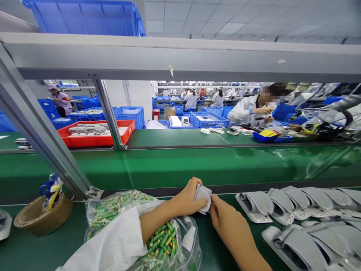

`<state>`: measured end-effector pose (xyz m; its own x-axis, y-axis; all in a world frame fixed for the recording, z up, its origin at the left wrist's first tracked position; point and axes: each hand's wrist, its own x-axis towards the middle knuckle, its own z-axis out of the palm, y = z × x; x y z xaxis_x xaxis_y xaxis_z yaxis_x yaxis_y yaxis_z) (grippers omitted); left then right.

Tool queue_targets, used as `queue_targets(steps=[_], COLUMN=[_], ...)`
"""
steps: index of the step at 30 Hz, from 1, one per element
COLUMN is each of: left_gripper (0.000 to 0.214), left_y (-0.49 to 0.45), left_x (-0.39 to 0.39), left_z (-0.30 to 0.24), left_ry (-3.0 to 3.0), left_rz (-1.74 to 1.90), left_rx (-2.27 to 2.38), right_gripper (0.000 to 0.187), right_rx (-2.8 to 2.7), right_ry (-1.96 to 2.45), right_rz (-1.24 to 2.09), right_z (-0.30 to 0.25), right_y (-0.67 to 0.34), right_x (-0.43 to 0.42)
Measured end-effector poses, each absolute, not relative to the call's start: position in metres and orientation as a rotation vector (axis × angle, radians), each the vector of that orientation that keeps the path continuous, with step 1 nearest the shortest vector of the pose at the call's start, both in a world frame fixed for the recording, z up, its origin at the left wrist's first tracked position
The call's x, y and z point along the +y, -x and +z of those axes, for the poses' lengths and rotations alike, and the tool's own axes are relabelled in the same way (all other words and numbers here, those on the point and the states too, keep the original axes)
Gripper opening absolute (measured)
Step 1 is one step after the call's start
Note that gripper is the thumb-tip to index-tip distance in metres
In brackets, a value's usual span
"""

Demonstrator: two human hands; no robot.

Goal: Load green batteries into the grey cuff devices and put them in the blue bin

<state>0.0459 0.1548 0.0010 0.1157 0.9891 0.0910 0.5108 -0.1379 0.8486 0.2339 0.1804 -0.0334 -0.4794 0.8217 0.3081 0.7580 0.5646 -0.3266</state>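
My left hand (187,199) is closed around a small grey-and-white wrist blood pressure monitor (203,196), its thumb lying across the near face. At the monitor's right edge, my right hand (232,226) pinches with thumb and fingertips; what lies between them is mostly hidden. Beneath my left forearm sits a clear plastic bag of green-and-gold batteries (165,241), partly covered by the white sleeve. Right of my right hand, several similar monitors with rolled grey cuffs (256,203) stand in two rows on the green bench.
At left, a brown tape roll (43,220) holds blue-handled scissors (47,186) beside a metal post (53,143). A green conveyor belt (180,165) runs behind the bench. Beyond it are a red tray (93,141) and a person in white (251,111). A shelf beam (180,56) crosses overhead.
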Motion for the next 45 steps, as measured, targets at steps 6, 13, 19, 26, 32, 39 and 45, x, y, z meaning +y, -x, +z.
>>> queue_targets(steps=[6,13,19,26,32,39,45], left_gripper=[0.039,0.051,0.053,0.049,0.043,0.040,0.043], left_y=[-0.048,-0.045,-0.042,-0.044,-0.038,-0.038,-0.036], left_x=[0.159,0.163,0.164,0.163,0.166,0.165,0.167], left_z=[-0.003,-0.011,-0.011,-0.002,-0.001,0.001,-0.005], left_ry=[-1.722,-1.621,-1.597,-1.547,-1.576,-1.602,-1.612], left_rz=[0.986,0.973,0.905,0.894,0.877,0.863,0.867], left_rx=[1.473,1.457,1.442,1.408,1.318,1.296,1.309], right_gripper=[0.028,0.016,0.036,0.018,0.034,0.036,0.034], right_rx=[-2.466,-2.161,-2.674,-2.687,-2.252,-1.855,-1.968], right_ry=[1.420,0.420,0.240,0.323,0.442,1.008,0.976], right_rz=[-0.009,0.192,0.343,0.477,0.585,0.354,0.502], right_z=[-0.025,-0.007,-0.019,-0.013,0.003,-0.020,-0.039], right_y=[-0.239,-0.217,-0.197,-0.203,-0.220,-0.250,-0.249], right_x=[0.166,0.127,0.114,0.112,0.128,0.174,0.182])
